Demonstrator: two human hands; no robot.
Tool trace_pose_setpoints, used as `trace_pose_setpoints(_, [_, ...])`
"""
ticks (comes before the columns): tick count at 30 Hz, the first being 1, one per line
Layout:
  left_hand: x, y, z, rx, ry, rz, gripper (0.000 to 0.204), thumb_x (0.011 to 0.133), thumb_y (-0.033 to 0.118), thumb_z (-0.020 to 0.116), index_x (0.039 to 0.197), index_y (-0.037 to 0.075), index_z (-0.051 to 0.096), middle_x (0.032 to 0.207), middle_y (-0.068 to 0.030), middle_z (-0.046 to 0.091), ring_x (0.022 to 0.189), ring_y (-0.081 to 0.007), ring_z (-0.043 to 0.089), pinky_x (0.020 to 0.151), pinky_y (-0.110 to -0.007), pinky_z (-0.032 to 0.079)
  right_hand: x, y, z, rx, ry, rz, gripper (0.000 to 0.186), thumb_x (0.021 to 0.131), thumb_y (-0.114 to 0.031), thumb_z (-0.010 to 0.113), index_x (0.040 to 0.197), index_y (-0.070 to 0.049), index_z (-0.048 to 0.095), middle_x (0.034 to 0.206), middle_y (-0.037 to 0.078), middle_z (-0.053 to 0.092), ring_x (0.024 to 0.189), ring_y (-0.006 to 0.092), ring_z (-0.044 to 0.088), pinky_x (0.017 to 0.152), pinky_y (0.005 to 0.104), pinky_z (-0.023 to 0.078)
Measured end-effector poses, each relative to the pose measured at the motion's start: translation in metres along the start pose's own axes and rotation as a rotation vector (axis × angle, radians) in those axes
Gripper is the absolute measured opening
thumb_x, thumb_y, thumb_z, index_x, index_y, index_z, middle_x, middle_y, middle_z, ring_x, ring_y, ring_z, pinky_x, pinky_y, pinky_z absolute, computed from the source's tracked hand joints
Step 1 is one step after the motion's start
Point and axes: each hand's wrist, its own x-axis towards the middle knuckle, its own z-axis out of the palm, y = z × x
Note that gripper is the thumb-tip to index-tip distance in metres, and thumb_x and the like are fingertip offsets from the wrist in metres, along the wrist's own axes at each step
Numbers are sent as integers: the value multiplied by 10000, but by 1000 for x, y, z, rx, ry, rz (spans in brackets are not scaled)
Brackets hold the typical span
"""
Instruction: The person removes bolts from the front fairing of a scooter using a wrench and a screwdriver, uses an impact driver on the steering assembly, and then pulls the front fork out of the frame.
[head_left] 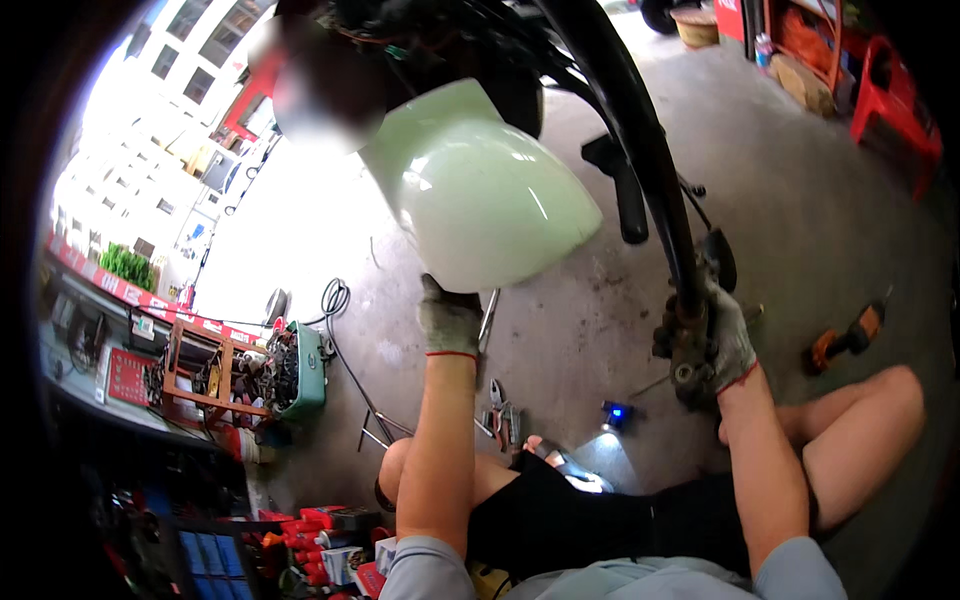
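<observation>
A glossy pale green scooter fender [490,205] hangs in the upper middle, below dark vehicle parts and cables. My left hand [447,318], in a grey work glove, grips its lower edge; some of the fingers are hidden. A long black fork leg [645,150] slants down on the right. Around its lower end, by a metal bracket [690,375], my right gloved hand [730,340] is closed. Pliers [497,395] lie on the floor between my arms. A small lit lamp [616,412] shines toward my foot.
An orange-and-black cordless drill [845,335] lies on the right. On the left stand a wooden frame [205,375] and a green machine [305,370] with a black hose [345,350]. Red bottles [310,545] crowd the lower left. A red chair [895,105] stands far right.
</observation>
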Motion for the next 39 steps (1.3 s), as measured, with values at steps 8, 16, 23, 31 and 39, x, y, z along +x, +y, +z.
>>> trace_pose_setpoints(8, [41,-49,-46,-23,134,-64,486,1060,348,340,1419,28,416,1452,-129,468,1306,-321,468,1109,-459,386,4,6,-15,-278,-149,-231,337,812,-301,766,1031,-126,578,795,36,588,634,273,625,558,483,517])
trace_pose_setpoints(16, [63,-75,-69,-42,284,-29,448,1051,336,387,1376,38,470,1398,-130,524,1240,-321,528,1042,-453,446,-1,13,1,-232,-107,-108,474,722,-350,841,1014,-129,539,795,27,542,671,248,578,577,445,488])
trace_pose_setpoints(23, [78,-99,-55,-78,248,-66,455,1047,299,349,1410,38,441,1428,-136,501,1303,-323,474,1104,-459,392,13,17,-3,-104,5,16,264,901,-348,619,949,-91,578,699,73,588,553,300,608,532,513,532])
trace_pose_setpoints(31, [86,-93,-68,5,198,-25,383,989,192,431,1306,2,531,1315,-151,584,1206,-320,553,1037,-468,457,34,37,-22,-169,-41,77,434,970,-489,496,988,-74,623,754,74,642,587,241,636,497,389,557])
trace_pose_setpoints(39, [71,-60,-67,173,331,-69,219,954,135,494,1134,55,590,1043,-99,652,925,-250,649,775,-403,566,28,53,13,-42,-110,65,539,927,-613,523,1027,-89,605,751,74,631,617,267,654,555,422,582])
